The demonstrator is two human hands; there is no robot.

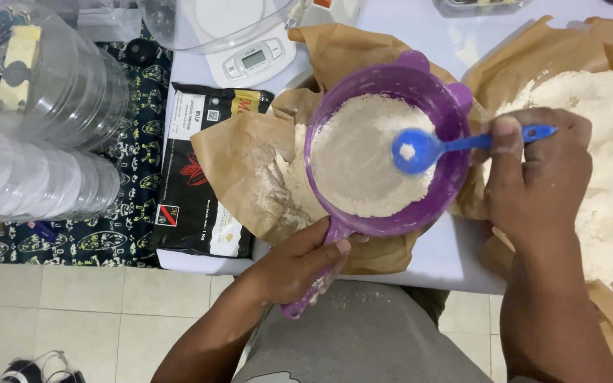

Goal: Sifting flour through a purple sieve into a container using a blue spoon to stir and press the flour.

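My left hand (299, 266) grips the handle of a purple sieve (455, 113) that holds pale flour (356, 170). The sieve hangs over brown paper (235, 156) with a small heap of sifted flour on it. My right hand (537, 181) holds a blue plastic spoon (427, 147) by its handle; the bowl of the spoon is over the flour inside the sieve, with a little flour on it. A big mound of white flour (604, 142) lies on another brown paper sheet (533, 50) under my right hand.
A white kitchen scale (257, 60) with a clear bowl (179, 28) stands at the back of the white table (434, 262). A black packet (193, 177) lies at the left. Stacked clear plastic containers (44, 113) sit on a patterned cloth (136, 213). Tiled floor (86, 319) shows below.
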